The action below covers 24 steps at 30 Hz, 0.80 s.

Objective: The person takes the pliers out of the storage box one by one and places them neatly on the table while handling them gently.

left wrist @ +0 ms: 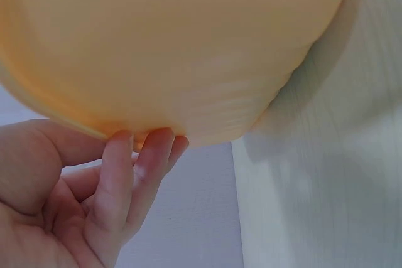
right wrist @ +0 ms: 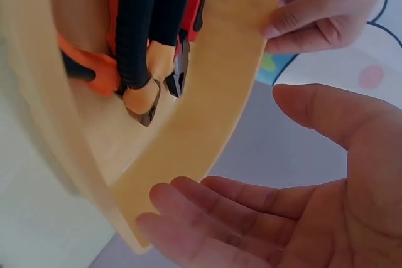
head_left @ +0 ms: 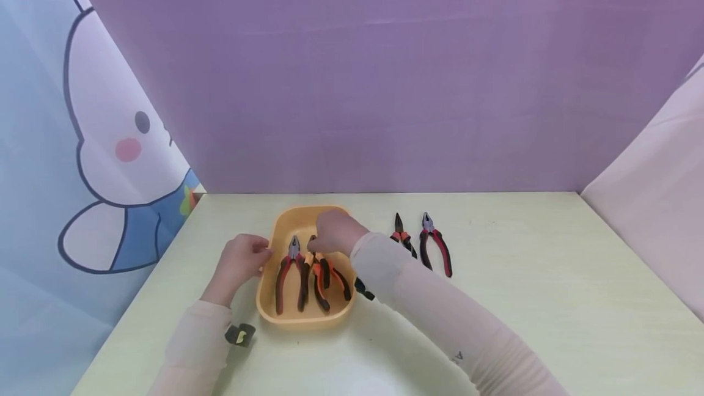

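A yellow-orange plastic tray (head_left: 304,324) stands on the table with several pliers inside. Its left rim is pinched between the thumb and fingers of my left hand (head_left: 238,263), whose fingertips (left wrist: 158,139) press the outer wall in the left wrist view. Over the tray's far right part is my right hand (head_left: 337,232). In the right wrist view its thumb and fingers (right wrist: 235,208) are spread apart and hold nothing. Red-and-black pliers (head_left: 294,249) lie on the tray's left side. Orange-and-black pliers (head_left: 323,304) lie beside them, partly overlapping others.
To the right of the tray, two more pliers lie on the table: orange-and-black ones (head_left: 404,238), partly hidden by my right sleeve, and red-and-black ones (head_left: 438,237). A purple cloth backdrop (head_left: 385,78) rises behind the pale table (head_left: 522,274).
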Each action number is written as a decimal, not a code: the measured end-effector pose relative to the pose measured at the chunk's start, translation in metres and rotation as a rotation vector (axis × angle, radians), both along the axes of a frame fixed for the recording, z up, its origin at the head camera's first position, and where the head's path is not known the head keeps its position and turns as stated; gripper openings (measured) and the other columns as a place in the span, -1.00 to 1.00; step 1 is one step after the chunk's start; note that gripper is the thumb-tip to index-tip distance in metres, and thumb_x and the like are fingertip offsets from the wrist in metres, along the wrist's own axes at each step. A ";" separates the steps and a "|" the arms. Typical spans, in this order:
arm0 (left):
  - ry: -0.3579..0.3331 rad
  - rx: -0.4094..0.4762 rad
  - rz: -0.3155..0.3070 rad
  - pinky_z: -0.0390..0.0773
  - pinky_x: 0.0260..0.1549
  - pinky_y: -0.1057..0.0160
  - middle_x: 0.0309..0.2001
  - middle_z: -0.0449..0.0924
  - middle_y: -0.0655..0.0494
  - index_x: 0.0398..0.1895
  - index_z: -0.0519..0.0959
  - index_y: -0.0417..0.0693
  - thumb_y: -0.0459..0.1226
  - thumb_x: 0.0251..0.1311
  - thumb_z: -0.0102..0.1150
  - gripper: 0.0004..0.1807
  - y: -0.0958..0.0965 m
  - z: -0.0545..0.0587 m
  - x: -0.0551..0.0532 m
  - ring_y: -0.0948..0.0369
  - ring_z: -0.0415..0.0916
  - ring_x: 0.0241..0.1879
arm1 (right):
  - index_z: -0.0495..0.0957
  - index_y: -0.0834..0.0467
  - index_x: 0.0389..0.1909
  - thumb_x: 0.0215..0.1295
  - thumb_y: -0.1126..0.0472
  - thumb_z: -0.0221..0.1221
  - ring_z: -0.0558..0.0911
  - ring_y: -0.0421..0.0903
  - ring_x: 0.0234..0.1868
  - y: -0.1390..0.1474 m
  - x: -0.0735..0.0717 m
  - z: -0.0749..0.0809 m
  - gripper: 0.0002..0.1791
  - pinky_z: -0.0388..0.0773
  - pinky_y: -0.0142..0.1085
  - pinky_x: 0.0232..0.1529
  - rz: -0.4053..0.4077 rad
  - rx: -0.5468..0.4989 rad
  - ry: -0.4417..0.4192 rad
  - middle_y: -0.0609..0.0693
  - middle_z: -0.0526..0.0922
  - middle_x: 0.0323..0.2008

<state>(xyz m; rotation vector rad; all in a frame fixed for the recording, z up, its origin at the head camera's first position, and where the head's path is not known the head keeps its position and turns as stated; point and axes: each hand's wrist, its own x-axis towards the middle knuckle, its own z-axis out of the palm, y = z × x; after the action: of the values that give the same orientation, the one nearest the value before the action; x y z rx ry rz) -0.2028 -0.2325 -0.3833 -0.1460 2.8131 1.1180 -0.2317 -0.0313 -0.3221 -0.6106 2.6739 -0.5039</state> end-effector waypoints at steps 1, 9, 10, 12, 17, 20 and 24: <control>0.001 -0.001 -0.001 0.69 -0.50 0.26 -0.16 0.60 -0.31 0.03 0.47 -0.46 -0.39 0.22 0.07 -0.64 0.000 0.000 0.000 0.11 0.63 -0.39 | 0.13 0.05 -0.88 0.21 0.12 0.15 -0.02 -0.23 -0.77 -0.002 -0.001 -0.001 -0.46 -0.05 -0.40 -0.72 0.002 0.009 -0.001 -0.14 0.03 -0.85; 0.007 -0.007 0.001 0.69 -0.50 0.27 -0.14 0.60 -0.32 0.03 0.48 -0.45 -0.39 0.21 0.08 -0.65 -0.003 0.000 -0.002 0.12 0.64 -0.39 | 0.22 0.05 -0.84 0.22 0.02 0.19 0.11 -0.24 -0.76 -0.015 -0.001 -0.004 -0.48 0.12 -0.41 -0.71 0.001 0.052 -0.030 -0.15 0.14 -0.82; 0.008 -0.007 -0.001 0.69 -0.51 0.27 -0.16 0.61 -0.31 0.03 0.48 -0.45 -0.39 0.21 0.08 -0.65 -0.003 0.000 -0.002 0.12 0.64 -0.40 | 0.29 0.07 -0.82 0.21 0.01 0.20 0.18 -0.23 -0.75 -0.016 0.000 -0.005 -0.51 0.18 -0.42 -0.71 -0.006 0.055 -0.030 -0.14 0.21 -0.81; 0.013 -0.009 -0.006 0.69 -0.51 0.27 -0.17 0.61 -0.31 0.02 0.48 -0.46 -0.40 0.21 0.08 -0.65 -0.003 0.000 -0.002 0.13 0.63 -0.42 | 0.43 0.09 -0.74 0.20 0.00 0.22 0.32 -0.22 -0.70 -0.020 0.001 -0.006 -0.60 0.31 -0.41 -0.68 -0.014 0.070 -0.032 -0.12 0.39 -0.74; 0.016 -0.011 -0.011 0.69 -0.51 0.26 -0.17 0.61 -0.32 0.01 0.49 -0.46 -0.40 0.20 0.08 -0.65 -0.003 0.002 -0.001 0.12 0.64 -0.40 | 0.50 0.07 -0.63 0.16 -0.04 0.24 0.47 -0.19 -0.54 -0.029 0.002 -0.010 -0.68 0.44 -0.39 -0.54 -0.016 0.147 -0.009 -0.10 0.54 -0.55; 0.012 -0.012 -0.008 0.69 -0.50 0.27 -0.15 0.61 -0.32 0.02 0.49 -0.45 -0.40 0.20 0.08 -0.65 -0.002 0.003 -0.002 0.11 0.64 -0.39 | 0.44 0.05 -0.68 0.13 -0.06 0.25 0.45 -0.19 -0.53 -0.033 0.002 -0.014 -0.64 0.42 -0.40 -0.53 -0.010 0.200 0.008 -0.11 0.50 -0.57; 0.023 -0.013 -0.011 0.69 -0.51 0.27 -0.15 0.61 -0.33 0.01 0.49 -0.46 -0.42 0.18 0.08 -0.66 -0.002 0.002 -0.004 0.10 0.65 -0.39 | 0.57 0.07 -0.58 0.14 -0.11 0.23 0.46 -0.19 -0.49 -0.033 0.007 -0.018 -0.66 0.49 -0.38 -0.42 -0.013 0.222 -0.026 -0.12 0.56 -0.51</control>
<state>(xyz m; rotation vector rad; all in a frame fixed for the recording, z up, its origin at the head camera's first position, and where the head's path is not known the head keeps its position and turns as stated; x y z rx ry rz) -0.2066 -0.2349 -0.3813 -0.1203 2.8382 1.1061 -0.2243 -0.0638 -0.3397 -0.5183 2.6614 -0.2123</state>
